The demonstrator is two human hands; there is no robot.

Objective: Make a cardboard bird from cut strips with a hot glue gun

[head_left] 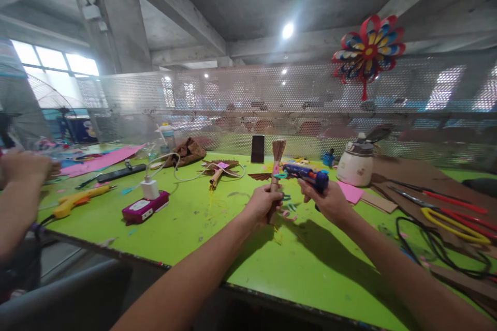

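Upright in my left hand [264, 204] is a brown paper craft figure [278, 152] with a fringed top and a pink band. My fingers wrap round its lower part. A dark blue glue gun [306, 173] is gripped in my right hand [328, 199], its nozzle pointing left at the pink band. Small teal and pink paper curls [289, 214] show just beside the figure, below the glue gun. Behind my left hand, brown pleated paper [261, 176] lies on the green table [186, 243].
At left are a yellow glue gun [83, 200], a purple power strip [145, 208] and another person's arm [19, 191]. A second paper figure [218, 171] lies beyond. On the right stand a white jar [354, 163], scissors [458, 222], black cable and brown cardboard [415, 170].
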